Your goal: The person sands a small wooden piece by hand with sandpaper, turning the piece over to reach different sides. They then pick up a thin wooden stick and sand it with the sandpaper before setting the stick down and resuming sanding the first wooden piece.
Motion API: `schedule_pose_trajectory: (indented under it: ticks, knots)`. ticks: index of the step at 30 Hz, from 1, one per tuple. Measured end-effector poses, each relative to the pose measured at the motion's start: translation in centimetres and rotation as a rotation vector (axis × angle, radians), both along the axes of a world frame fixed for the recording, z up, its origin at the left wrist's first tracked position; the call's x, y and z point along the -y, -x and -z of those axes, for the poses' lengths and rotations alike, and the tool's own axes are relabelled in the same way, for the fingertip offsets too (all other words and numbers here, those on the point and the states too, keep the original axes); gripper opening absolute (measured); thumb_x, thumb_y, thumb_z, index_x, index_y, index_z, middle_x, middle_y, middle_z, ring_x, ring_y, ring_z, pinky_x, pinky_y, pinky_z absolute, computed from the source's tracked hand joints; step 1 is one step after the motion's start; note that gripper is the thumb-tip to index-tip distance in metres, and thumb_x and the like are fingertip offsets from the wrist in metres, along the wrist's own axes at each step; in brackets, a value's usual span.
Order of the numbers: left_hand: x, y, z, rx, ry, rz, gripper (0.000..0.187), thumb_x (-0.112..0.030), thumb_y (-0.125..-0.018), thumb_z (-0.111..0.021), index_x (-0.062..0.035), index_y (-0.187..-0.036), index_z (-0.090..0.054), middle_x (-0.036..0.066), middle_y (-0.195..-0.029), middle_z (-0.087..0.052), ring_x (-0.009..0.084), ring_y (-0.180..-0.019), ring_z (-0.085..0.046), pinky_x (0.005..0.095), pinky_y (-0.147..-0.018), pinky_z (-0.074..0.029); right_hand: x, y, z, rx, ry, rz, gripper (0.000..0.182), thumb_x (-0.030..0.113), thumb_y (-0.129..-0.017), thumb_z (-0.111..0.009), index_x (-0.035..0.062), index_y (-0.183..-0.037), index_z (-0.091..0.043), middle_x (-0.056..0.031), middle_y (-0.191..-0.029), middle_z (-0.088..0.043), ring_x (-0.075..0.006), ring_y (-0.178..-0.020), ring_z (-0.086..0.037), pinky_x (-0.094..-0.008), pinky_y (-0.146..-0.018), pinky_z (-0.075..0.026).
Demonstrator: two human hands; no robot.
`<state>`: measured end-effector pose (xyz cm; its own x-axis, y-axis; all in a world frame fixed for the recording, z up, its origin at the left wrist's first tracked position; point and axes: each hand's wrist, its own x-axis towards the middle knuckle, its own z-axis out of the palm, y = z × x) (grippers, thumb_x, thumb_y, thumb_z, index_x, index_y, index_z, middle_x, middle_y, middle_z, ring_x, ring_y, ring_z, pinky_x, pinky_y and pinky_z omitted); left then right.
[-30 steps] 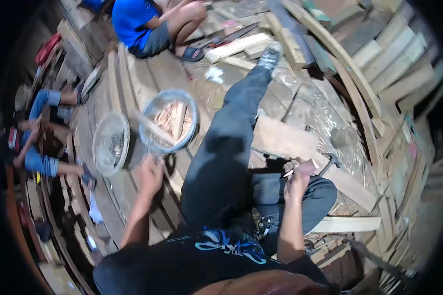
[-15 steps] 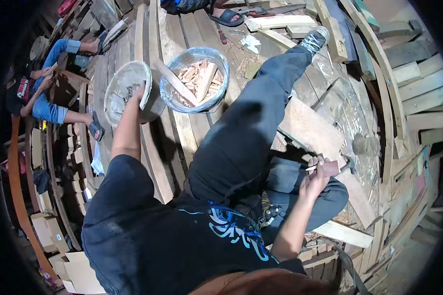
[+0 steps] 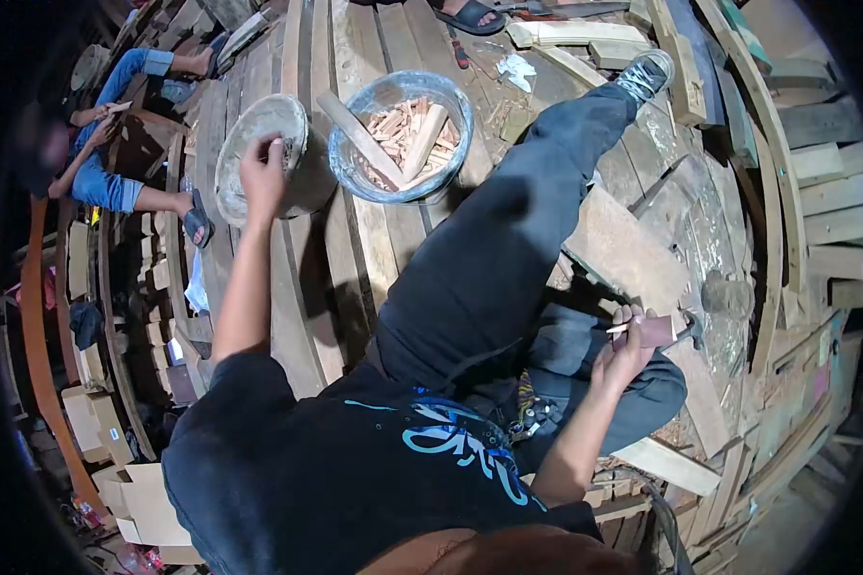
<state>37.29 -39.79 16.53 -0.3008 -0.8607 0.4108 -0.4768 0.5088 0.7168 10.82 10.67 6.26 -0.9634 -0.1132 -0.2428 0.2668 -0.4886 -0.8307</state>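
Note:
My left hand (image 3: 262, 180) is raised over the grey bucket (image 3: 222, 187), its fingers drawn together; whatever they hold is too small to make out. To its right stands a blue-rimmed bucket (image 3: 333, 153) of small wood pieces (image 3: 414, 120), with two longer wooden pieces leaning in it. Over my bent leg, my right hand (image 3: 623, 356) is closed around a reddish-brown flat piece (image 3: 656, 332) and a thin pale stick (image 3: 618, 329). A hammer head (image 3: 695, 329) shows just beyond that hand.
A flat board (image 3: 633, 254) lies beside my outstretched leg (image 3: 489, 211). Planks (image 3: 829, 163) are stacked at the far right. Another person in jeans (image 3: 115, 182) sits at the left, and a co-worker's sandalled foot (image 3: 475, 17) is at the top.
My left hand has come up out of the grey bucket, where its fingers were down inside. My right hand keeps its hold. The whole view has shifted slightly.

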Motion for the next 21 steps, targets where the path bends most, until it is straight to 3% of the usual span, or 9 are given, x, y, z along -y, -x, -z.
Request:
schedule_pose_trajectory:
  ticks: [3,4,6,7,10,14,16,18,21]
  knots:
    - [-12.5,7.6,-3.3,0.025,0.158,0.499,0.016,-0.009,-0.09,-0.06,-0.0008,-0.102,-0.066,0.008,-0.088,-0.067,0.0176,-0.079,-0.062,0.0294,-0.071,-0.048,1.3,-0.4,-0.2,-0.075,-0.045,0.005,0.04,0.005,-0.094,-0.057,-0.0045,-0.127,-0.037,-0.0148,-0.104,-0.058,-0.024,-0.095,-0.06,-0.0399,-0.092,-0.049]
    - [-17.1,9.8,-2.3,-0.025,-0.246,0.573,0.021,-0.009,-0.086,-0.063,-0.0011,-0.106,-0.064,0.007,-0.088,-0.067,0.019,-0.079,-0.062,0.0295,-0.071,-0.048,1.7,-0.6,-0.3,-0.071,-0.034,-0.005,0.04,0.005,-0.093,-0.057,-0.0049,-0.127,-0.037,-0.0152,-0.104,-0.058,-0.0247,-0.096,-0.06,-0.0407,-0.092,-0.049]
    - [-22.4,15.6,-1.3,-0.038,0.133,1.131,0.016,-0.012,-0.079,-0.065,-0.0032,-0.091,-0.062,0.012,-0.077,-0.061,0.0299,-0.076,-0.063,0.0381,-0.065,-0.05,2.3,-1.0,-0.9,-0.066,-0.012,-0.019,0.041,0.004,-0.093,-0.057,-0.0057,-0.127,-0.036,-0.0161,-0.104,-0.058,-0.026,-0.097,-0.061,-0.0423,-0.093,-0.05]
    - [-24.9,17.8,-0.4,0.148,0.027,1.382,0.02,-0.01,-0.077,-0.067,-0.005,-0.096,-0.06,0.014,-0.091,-0.065,0.0331,-0.087,-0.063,0.0393,-0.077,-0.051,2.6,-1.1,-1.4,-0.049,0.019,-0.028,0.042,0.004,-0.093,-0.057,-0.0062,-0.128,-0.036,-0.0173,-0.104,-0.058,-0.028,-0.099,-0.061,-0.0444,-0.094,-0.05]
    - [-33.2,21.6,2.9,0.324,0.026,1.394,0.023,-0.022,-0.085,-0.061,-0.007,-0.101,-0.056,0.016,-0.084,-0.062,0.0355,-0.078,-0.063,0.0446,-0.071,-0.051,1.0,-0.2,1.6,-0.076,0.068,-0.044,0.04,0.001,-0.092,-0.053,-0.0064,-0.128,-0.037,-0.022,-0.115,-0.057,-0.0271,-0.101,-0.061,-0.0389,-0.09,-0.051]
    - [-37.6,23.5,7.4,0.191,0.091,1.422,0.027,-0.014,-0.086,-0.057,-0.0033,-0.11,-0.055,0.02,-0.092,-0.064,0.0385,-0.084,-0.063,0.046,-0.072,-0.052,1.4,-0.2,-0.7,0.002,0.139,0.112,0.037,-0.003,-0.092,-0.048,-0.0028,-0.127,-0.039,-0.0197,-0.115,-0.059,-0.0269,-0.101,-0.062,-0.0307,-0.08,-0.052]
    - [-38.2,23.7,6.6,0.277,-0.239,1.31,0.017,-0.009,-0.086,-0.057,-0.0045,-0.103,-0.057,0.019,-0.095,-0.063,0.0381,-0.089,-0.063,0.0428,-0.073,-0.051,1.3,0.3,2.0,0.003,0.374,0.13,0.036,-0.001,-0.092,-0.049,-0.0011,-0.127,-0.04,-0.0183,-0.114,-0.06,-0.0265,-0.102,-0.062,-0.0315,-0.081,-0.052]
    - [-37.2,23.9,5.0,0.294,-0.246,1.37,0.026,-0.001,-0.083,-0.06,-0.0044,-0.109,-0.055,0.017,-0.096,-0.064,0.037,-0.09,-0.064,0.0406,-0.072,-0.051,2.0,0.0,-2.3,0.034,0.179,0.126,0.032,0.002,-0.094,-0.047,0.0002,-0.125,-0.041,-0.0176,-0.112,-0.062,-0.0268,-0.101,-0.063,-0.0332,-0.083,-0.052]
    - [-37.0,24.2,4.8,0.207,-0.263,1.318,0.029,0.0,-0.085,-0.06,-0.0047,-0.113,-0.06,0.017,-0.094,-0.066,0.0337,-0.086,-0.066,0.0376,-0.071,-0.051,2.2,1.0,-0.9,0.118,0.529,0.126,0.029,0.016,-0.098,-0.044,0.0013,-0.123,-0.044,-0.0173,-0.112,-0.062,-0.0278,-0.104,-0.061,-0.0375,-0.091,-0.048]
